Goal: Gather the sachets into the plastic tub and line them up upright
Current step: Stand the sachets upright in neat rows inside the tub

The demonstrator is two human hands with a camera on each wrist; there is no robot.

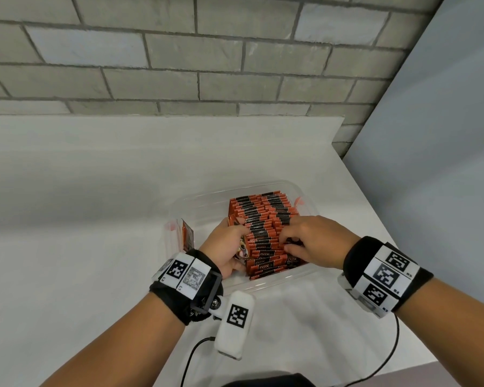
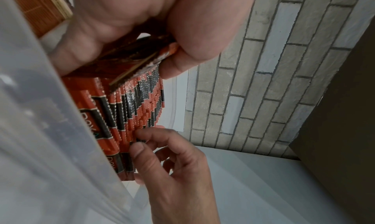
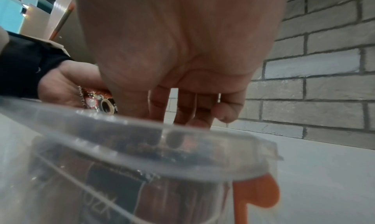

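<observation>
A clear plastic tub (image 1: 213, 194) stands on the white table, packed with rows of orange-and-black sachets (image 1: 263, 216) standing upright. At the tub's left side my left hand (image 1: 234, 244) grips a small stack of sachets (image 1: 242, 248), also visible between thumb and fingers in the left wrist view as the held stack (image 2: 129, 62). My right hand (image 1: 289, 243) reaches down over the near right rows. Its thumb and forefinger pinch the top of a sachet (image 2: 141, 140) in the rows. In the right wrist view the tub's rim (image 3: 192, 148) hides the right fingertips (image 3: 198, 123).
An orange packet (image 1: 187, 233) leans at the tub's left end beside an orange lid clip (image 1: 173, 227); another clip (image 3: 257, 192) hangs on the right end. A brick wall (image 1: 179, 65) stands behind. The table's edge (image 1: 375, 216) runs diagonally on the right beside a grey panel (image 1: 436, 141). Cables (image 1: 192, 356) trail near me.
</observation>
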